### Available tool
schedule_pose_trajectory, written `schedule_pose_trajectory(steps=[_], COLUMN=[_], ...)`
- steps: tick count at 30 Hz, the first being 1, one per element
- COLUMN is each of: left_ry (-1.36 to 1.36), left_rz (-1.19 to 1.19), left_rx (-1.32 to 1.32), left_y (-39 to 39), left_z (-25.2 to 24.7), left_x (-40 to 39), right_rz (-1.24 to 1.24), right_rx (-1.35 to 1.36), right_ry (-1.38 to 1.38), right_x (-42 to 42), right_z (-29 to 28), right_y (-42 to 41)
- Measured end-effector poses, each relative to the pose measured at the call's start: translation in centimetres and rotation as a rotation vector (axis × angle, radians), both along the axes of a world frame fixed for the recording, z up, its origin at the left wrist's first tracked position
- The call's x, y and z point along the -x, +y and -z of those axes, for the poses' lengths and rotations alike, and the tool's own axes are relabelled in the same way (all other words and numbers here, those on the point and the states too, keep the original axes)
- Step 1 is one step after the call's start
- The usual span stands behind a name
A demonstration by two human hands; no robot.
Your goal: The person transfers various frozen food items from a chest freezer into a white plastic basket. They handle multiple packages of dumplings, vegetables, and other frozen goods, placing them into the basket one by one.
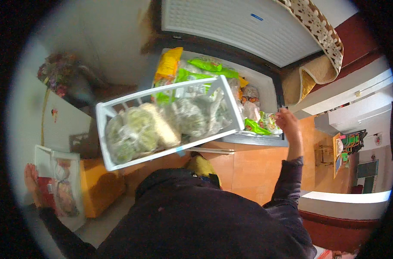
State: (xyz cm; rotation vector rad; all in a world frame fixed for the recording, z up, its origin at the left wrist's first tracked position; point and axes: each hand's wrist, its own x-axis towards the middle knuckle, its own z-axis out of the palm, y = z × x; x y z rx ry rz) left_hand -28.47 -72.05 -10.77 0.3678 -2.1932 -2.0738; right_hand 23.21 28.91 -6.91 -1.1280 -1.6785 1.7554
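Note:
A white wire-sided plastic freezer basket [232, 103] lies at a slant in front of me, its right end overlapping the chest freezer's front rim [261, 140]. Clear plastic bags of pale green food [139, 124] and a pale wrapped bundle [160, 126] fill it. My right hand [287, 120], fingers curled, is at the freezer's right rim beside a green food packet [267, 121]; whether it grips anything is unclear. Far left, my blurred left hand [31, 176] is beside a second white basket [66, 156] with a red packet [47, 191] and bagged food [67, 197]; contact is unclear.
The freezer's white lid [228, 29] stands raised, a patterned cloth [324, 29] hanging over its edge. Green packets [204, 64] and a yellow bag [169, 63] lie inside the freezer. An orange-brown cabinet [102, 191] stands left; dried flowers [59, 71] are behind it.

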Motion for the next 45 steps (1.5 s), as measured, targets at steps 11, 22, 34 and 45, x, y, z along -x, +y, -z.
schedule_pose_trajectory(steps=[11, 22, 34, 45], left_ry=[0.110, 0.214, 0.356, -0.636], left_rz=[0.168, 1.127, 1.508, 1.175], left_rx=[0.493, 0.655, 1.176, 0.024], left_y=[49.5, 90.5, 100.5, 98.4], left_z=[-11.5, -11.9, -1.9, 2.2], left_x=[-24.0, -31.2, -32.0, -36.0], right_rz=[-0.228, -0.373, -0.741, -0.616], right_rx=[-0.379, -0.659, -0.199, -0.627], right_ry=[-0.459, -0.466, 0.095, -0.744], right_x=[11.2, 15.5, 8.2, 11.7], right_z=[30.1, 30.8, 12.3, 34.1], right_y=[19.3, 14.4, 13.7, 25.8])
